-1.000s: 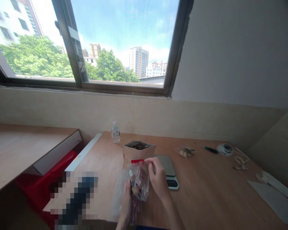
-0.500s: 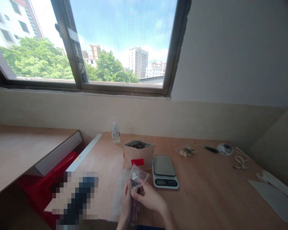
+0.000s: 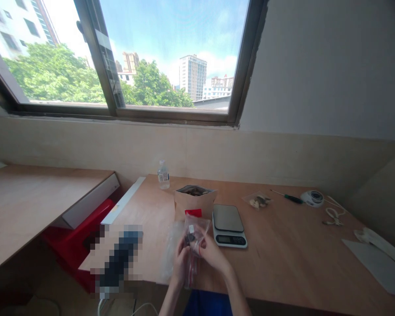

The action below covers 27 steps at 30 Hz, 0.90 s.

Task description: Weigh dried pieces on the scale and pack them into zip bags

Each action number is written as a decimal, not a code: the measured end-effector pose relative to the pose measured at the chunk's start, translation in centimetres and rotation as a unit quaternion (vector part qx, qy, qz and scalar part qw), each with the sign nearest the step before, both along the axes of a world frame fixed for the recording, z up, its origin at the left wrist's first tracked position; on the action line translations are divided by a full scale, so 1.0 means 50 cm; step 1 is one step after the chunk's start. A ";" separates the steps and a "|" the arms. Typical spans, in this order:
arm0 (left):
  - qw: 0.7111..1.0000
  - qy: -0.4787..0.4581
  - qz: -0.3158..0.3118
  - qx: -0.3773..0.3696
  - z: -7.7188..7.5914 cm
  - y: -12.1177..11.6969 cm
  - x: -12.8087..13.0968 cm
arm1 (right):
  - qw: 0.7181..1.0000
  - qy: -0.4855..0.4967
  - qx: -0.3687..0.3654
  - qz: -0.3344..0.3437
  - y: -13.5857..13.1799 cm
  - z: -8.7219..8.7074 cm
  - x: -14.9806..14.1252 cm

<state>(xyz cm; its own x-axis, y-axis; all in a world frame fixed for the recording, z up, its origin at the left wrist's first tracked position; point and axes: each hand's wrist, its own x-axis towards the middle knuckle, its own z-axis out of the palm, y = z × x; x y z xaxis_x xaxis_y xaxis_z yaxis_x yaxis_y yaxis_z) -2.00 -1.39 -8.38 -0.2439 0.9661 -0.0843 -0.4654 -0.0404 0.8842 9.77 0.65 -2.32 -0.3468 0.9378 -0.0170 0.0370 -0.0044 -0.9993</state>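
Note:
Near the front edge of the table, a clear zip bag [image 3: 200, 224] is held between my two hands, with a small white label and something dark at its lower part. My left hand [image 3: 179, 264] pinches its left side, fingers closed. On the other side, my right hand [image 3: 213, 253] grips the bag close to a red strip. More red-striped clear plastic [image 3: 191, 273] hangs below the fingers. Just beyond stands an open kraft paper pouch [image 3: 195, 202] with a red label [image 3: 193, 213]; brownish pieces show in its mouth. A kitchen scale [image 3: 228, 218] sits to its right.
Clear plastic bags [image 3: 170, 252] lie left of my hands. Farther off are a water bottle [image 3: 163, 176], a small bag of pieces [image 3: 259, 201], a screwdriver [image 3: 291, 198] and a white dome camera [image 3: 312, 199] with cable. A red stool [image 3: 75, 241] stands between the tables.
My view has tilted slightly down and left. Both hands still hold the zip bag; the right fingers have shifted to its right side, and more of the bag's front shows.

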 end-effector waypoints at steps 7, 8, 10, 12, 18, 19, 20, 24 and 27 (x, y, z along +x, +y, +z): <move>1.000 0.022 -0.009 0.011 0.002 -0.002 0.000 | 0.998 -0.013 0.055 0.009 0.002 0.006 0.012; 0.999 0.022 -0.018 0.016 0.005 -0.002 0.000 | 0.999 -0.008 0.047 0.014 0.004 0.008 0.015; 0.999 0.012 -0.032 0.022 0.011 -0.004 0.000 | 0.999 0.001 0.036 0.026 0.010 0.012 0.022; 0.999 -0.002 -0.036 0.023 0.014 -0.005 0.001 | 0.999 -0.006 0.034 0.023 0.017 0.014 0.028; 0.999 0.015 -0.032 0.024 0.003 -0.007 0.001 | 0.995 -0.059 0.074 -0.021 0.021 0.018 0.025; 0.999 0.014 -0.036 0.024 0.000 -0.007 0.000 | 0.995 -0.064 0.078 -0.018 0.020 0.019 0.023; 0.999 0.009 -0.039 0.025 -0.002 -0.007 0.000 | 0.994 -0.070 0.079 -0.016 0.019 0.020 0.021; 0.999 -0.015 -0.039 0.031 0.003 -0.005 -0.001 | 0.993 -0.086 0.073 -0.036 0.019 0.018 0.020; 0.999 -0.006 -0.034 0.027 0.016 -0.005 -0.002 | 0.990 -0.084 0.079 -0.075 0.019 0.010 0.029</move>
